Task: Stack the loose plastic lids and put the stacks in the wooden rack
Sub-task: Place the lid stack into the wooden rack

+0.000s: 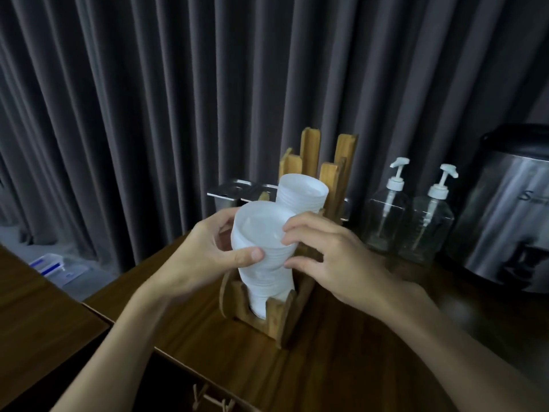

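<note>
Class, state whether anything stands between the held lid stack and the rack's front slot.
Nothing visible: the lid stack already stands in the wooden rack, left hand and right hand gripping its top.

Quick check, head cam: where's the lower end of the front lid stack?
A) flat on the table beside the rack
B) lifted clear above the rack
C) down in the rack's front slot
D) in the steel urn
C: the lower end of the front lid stack sits between the front uprights of the wooden rack, while the left hand and right hand hold its upper part.
</note>
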The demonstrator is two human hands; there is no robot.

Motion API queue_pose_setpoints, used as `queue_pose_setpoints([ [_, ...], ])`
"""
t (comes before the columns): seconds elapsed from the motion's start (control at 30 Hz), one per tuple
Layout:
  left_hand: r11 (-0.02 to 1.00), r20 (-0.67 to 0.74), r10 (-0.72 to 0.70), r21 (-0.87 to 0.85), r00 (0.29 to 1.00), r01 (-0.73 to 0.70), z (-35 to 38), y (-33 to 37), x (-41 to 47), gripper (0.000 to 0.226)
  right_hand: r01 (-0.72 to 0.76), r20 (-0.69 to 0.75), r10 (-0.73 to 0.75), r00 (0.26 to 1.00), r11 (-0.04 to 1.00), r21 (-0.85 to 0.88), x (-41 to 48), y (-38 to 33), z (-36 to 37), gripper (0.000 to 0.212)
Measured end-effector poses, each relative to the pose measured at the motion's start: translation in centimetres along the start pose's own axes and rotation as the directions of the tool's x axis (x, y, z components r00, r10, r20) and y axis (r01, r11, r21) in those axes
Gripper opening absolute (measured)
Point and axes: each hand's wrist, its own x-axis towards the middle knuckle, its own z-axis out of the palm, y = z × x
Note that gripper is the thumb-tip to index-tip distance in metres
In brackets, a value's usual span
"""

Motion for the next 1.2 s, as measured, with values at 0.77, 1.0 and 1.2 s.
queue_pose_setpoints([
  [0.77,0.961,0.074,0.022,0.274,0.997,-0.042,-1.2,-5.9,0.1,0.078,-0.211,0.088,0.225,0.97,0.966,-0.148,-1.3,1.7,4.0,0.071],
  [1.0,0.964,-0.019,0.093,0.253,0.995,-0.085,-0.7,-6.7,0.0,0.081,-0.285,0.116,0.288,0.951,0.958,-0.04,-1.2,1.7,4.5,0.087],
  [1.2,0.979,-0.02,0.088,0.187,0.996,-0.083,-0.2,-7.3,-0.5,0.074,-0.315,0.088,0.311,0.946,0.949,0.032,-1.3,1.9,4.5,0.093],
])
